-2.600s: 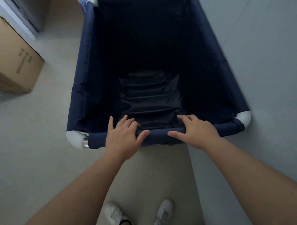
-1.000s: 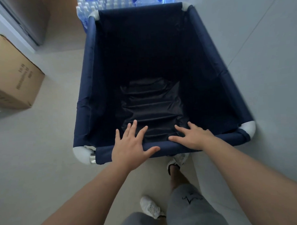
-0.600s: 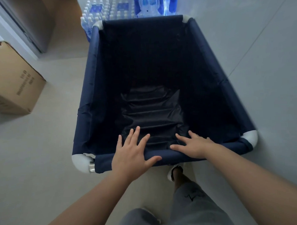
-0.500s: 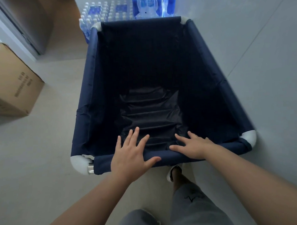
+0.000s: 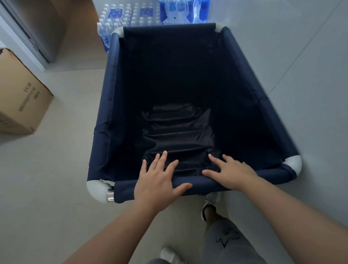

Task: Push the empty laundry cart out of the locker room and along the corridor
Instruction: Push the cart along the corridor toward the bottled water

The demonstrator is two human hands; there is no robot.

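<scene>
The laundry cart (image 5: 102, 134) is a dark blue fabric bin on a frame with white corner caps, and nothing lies inside it. It stands right in front of me on the pale floor. My left hand (image 5: 157, 181) lies flat on the near top rail, left of its middle, fingers spread over the edge. My right hand (image 5: 231, 173) presses on the same rail just to the right, fingers also apart and pointing inward. Neither hand is wrapped around the rail.
Packs of small water bottles (image 5: 129, 17) and larger blue-labelled bottles (image 5: 182, 7) stand on the floor just beyond the cart's far end. A cardboard box (image 5: 16, 98) sits at the left by a door frame (image 5: 28, 38). A grey wall (image 5: 304, 48) runs close along the cart's right side.
The cart has rolled forward, bringing the water bottles into view beyond it. My fingers went from curled on the rail to spread flat. My right leg has stepped forward.
</scene>
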